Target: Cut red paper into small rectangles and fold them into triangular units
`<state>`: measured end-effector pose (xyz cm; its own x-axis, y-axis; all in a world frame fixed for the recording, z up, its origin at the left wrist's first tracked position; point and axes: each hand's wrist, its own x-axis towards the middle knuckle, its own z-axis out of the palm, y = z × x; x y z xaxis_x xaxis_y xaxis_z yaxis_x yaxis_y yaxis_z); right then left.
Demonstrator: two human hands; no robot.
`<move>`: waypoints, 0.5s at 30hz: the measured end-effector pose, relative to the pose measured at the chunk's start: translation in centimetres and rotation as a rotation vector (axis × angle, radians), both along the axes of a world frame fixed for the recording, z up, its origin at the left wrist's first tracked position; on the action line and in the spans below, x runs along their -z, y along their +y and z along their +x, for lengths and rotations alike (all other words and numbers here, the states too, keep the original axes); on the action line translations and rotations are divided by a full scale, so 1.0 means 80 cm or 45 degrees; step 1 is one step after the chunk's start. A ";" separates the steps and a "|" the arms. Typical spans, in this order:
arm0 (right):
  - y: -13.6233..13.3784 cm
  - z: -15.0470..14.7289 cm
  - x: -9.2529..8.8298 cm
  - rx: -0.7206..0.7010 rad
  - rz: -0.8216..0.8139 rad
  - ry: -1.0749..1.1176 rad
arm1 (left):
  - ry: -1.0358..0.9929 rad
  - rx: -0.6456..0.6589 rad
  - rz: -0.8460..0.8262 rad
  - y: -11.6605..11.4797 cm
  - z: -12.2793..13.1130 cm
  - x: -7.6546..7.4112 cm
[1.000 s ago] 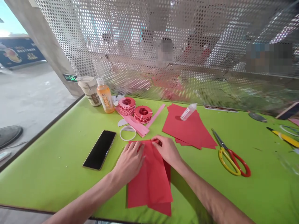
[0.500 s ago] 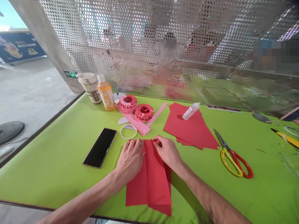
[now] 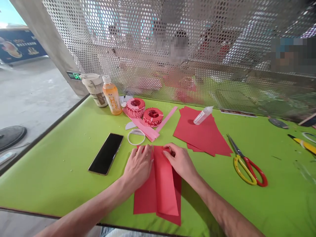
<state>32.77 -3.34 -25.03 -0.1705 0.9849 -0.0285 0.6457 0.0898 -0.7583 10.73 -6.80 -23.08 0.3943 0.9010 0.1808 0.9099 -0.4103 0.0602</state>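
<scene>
Red paper (image 3: pixel 145 200) lies near the table's front edge, with a lengthwise fold down its middle and its right flap raised at a slant. My left hand (image 3: pixel 139 164) rests flat on the left half, fingers stretched toward the far edge. At the upper right corner my right hand (image 3: pixel 178 158) pinches the edge of the flap between thumb and fingers; part of that grip is hidden. A second red sheet shows beneath the flap on the right. Just beyond the paper are a white ring (image 3: pixel 136 137) and a pink paper strip (image 3: pixel 150 132).
A phone (image 3: pixel 106 154) lies left of the paper. Behind stand an orange drink bottle (image 3: pixel 112 97), a cup (image 3: pixel 95 90) and two pleated paper rings (image 3: pixel 153 117). To the right are stacked red sheets (image 3: pixel 199 138), a glue bottle (image 3: pixel 202 116) and scissors (image 3: pixel 243 161). Perforated metal panel (image 3: pixel 148 65) closes the back.
My right hand has moved slightly right, and the flap's right edge has lifted and tilted more. My left hand stays flat in place on the paper. The view has shifted slightly.
</scene>
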 end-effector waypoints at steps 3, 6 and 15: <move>-0.007 0.005 0.000 -0.001 -0.047 0.088 | 0.012 0.000 0.004 0.000 0.000 0.001; -0.014 0.008 -0.004 0.013 -0.078 0.152 | 0.022 0.012 0.011 -0.001 -0.001 0.002; -0.044 0.015 -0.005 0.033 -0.169 0.248 | 0.034 0.015 0.035 -0.002 -0.001 0.006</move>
<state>34.00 -6.87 -24.63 -0.1598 0.9789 -0.1271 0.4870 -0.0338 -0.8728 10.64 -6.93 -23.53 0.4100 0.8910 0.1949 0.9061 -0.4223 0.0241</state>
